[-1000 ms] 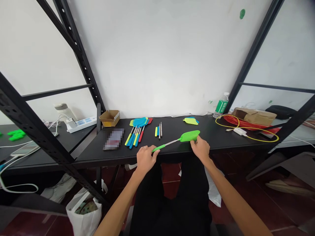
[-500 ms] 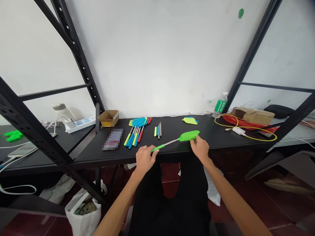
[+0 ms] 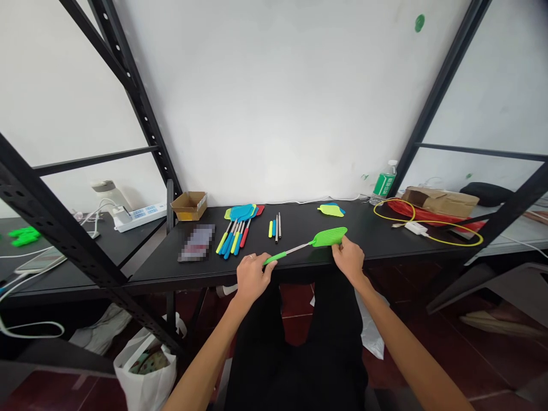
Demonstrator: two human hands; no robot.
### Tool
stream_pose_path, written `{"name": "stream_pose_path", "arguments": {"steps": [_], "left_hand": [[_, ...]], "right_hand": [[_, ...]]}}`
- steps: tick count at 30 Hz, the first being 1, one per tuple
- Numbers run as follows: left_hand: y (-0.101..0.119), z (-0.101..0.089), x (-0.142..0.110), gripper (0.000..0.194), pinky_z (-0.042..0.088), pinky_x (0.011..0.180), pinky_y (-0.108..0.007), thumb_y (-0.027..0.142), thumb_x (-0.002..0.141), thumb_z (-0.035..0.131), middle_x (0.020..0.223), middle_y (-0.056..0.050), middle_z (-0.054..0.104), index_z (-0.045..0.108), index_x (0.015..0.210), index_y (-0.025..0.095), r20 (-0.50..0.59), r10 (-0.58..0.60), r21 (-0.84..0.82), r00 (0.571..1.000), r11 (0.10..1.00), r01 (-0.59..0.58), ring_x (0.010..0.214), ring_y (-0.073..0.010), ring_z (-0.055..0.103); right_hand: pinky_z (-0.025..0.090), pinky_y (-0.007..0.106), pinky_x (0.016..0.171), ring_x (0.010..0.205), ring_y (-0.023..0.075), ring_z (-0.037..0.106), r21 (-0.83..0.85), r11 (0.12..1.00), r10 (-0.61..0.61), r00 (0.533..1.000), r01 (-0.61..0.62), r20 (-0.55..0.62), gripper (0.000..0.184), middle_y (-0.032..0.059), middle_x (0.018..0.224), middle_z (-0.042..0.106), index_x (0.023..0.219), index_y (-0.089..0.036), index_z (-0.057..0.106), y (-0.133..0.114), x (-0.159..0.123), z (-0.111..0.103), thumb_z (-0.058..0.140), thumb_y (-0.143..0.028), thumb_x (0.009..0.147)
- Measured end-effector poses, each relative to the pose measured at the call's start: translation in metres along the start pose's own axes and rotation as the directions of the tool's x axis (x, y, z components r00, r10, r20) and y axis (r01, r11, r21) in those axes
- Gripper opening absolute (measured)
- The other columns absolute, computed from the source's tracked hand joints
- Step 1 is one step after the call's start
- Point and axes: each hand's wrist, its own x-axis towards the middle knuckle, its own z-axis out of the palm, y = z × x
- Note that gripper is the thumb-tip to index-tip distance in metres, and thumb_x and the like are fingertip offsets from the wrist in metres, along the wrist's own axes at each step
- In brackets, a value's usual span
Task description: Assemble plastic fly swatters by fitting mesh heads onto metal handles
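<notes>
A green fly swatter (image 3: 329,236) with a thin metal shaft is held across the front of the black table. My left hand (image 3: 253,278) is closed around its green handle at the left end. At the other end, my right hand (image 3: 349,259) pinches the lower right edge of the flat perforated head. Beyond my left hand lies a fanned pile of fly swatters (image 3: 242,213) in blue, yellow and red. Short yellow and blue handles and thin metal rods (image 3: 278,227) lie side by side in the middle. Farther right are loose yellow and blue swatter heads (image 3: 331,210).
An open cardboard box (image 3: 189,206) and a pixelated flat object (image 3: 197,242) are on the left. At the right stand a bottle (image 3: 383,184) and a yellow cable (image 3: 454,244) near red material. Black metal posts (image 3: 141,108) frame both sides.
</notes>
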Motion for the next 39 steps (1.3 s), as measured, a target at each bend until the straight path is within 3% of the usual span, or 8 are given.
{"name": "stream_pose_path", "arguments": {"steps": [6,12,19,28,35,39], "left_hand": [[0.0004,-0.0007,-0.0004,0.035,0.035,0.068,-0.031,0.046,0.101,0.042,0.072,-0.004,0.062,0.069,0.092,0.025,0.001,0.0,-0.002,1.0,1.0,0.0,0.077,-0.023,0.059],[0.0003,-0.0005,0.0,0.036,0.035,0.068,-0.031,0.046,0.101,0.043,0.071,-0.004,0.062,0.07,0.092,0.024,-0.002,0.0,-0.002,1.0,1.0,0.0,0.077,-0.0232,0.059],[0.0,0.0,-0.0001,0.034,0.035,0.069,-0.031,0.045,0.101,0.044,0.071,-0.003,0.062,0.07,0.092,0.024,-0.012,0.011,0.004,1.0,1.0,-0.011,0.077,-0.023,0.059],[-0.0002,0.0011,0.0001,0.033,0.036,0.07,-0.031,0.045,0.101,0.046,0.071,-0.003,0.062,0.069,0.09,0.024,-0.022,0.017,0.006,1.0,1.0,-0.017,0.079,-0.0234,0.06],[-0.0006,0.0013,0.0002,0.035,0.035,0.068,-0.031,0.046,0.1,0.045,0.071,-0.004,0.062,0.07,0.092,0.024,-0.027,0.019,0.001,0.999,1.0,-0.019,0.077,-0.0236,0.06],[-0.0008,0.0014,0.0001,0.036,0.035,0.068,-0.03,0.047,0.101,0.043,0.071,-0.004,0.062,0.07,0.093,0.023,-0.021,0.016,-0.003,1.0,1.0,-0.016,0.077,-0.0232,0.06]], "right_hand": [[0.021,0.029,0.06,0.068,0.0217,0.058,0.043,0.999,-0.03,1.0,0.03,-0.005,0.033,0.0033,0.068,0.063,0.094,-0.018,0.063,-0.0013,-0.0014,-0.0014,0.048,-0.047,0.095],[0.02,0.029,0.059,0.067,0.0204,0.057,0.017,1.0,0.005,1.0,-0.005,0.013,0.015,0.0034,0.068,0.062,0.089,-0.018,0.063,0.0001,-0.0001,-0.0004,0.05,-0.025,0.089],[0.021,0.028,0.059,0.066,0.0219,0.057,0.091,0.995,-0.029,0.999,0.031,-0.026,0.04,0.0026,0.065,0.061,0.09,-0.019,0.063,0.0012,-0.0003,0.0016,0.049,-0.056,0.093],[0.022,0.029,0.059,0.064,0.021,0.056,0.032,0.999,0.006,1.0,-0.006,-0.007,0.019,0.003,0.066,0.061,0.086,-0.02,0.065,0.0024,0.0012,0.0032,0.053,-0.034,0.088],[0.021,0.028,0.058,0.064,0.021,0.056,0.082,0.996,-0.029,0.999,0.033,-0.046,0.041,0.0026,0.065,0.061,0.087,-0.02,0.064,0.002,-0.0007,0.0031,0.052,-0.059,0.09],[0.022,0.028,0.059,0.064,0.021,0.056,0.062,0.998,-0.015,1.0,0.015,-0.007,0.028,0.0028,0.065,0.061,0.089,-0.02,0.065,0.0021,0.0001,0.0028,0.053,-0.045,0.09]]}}
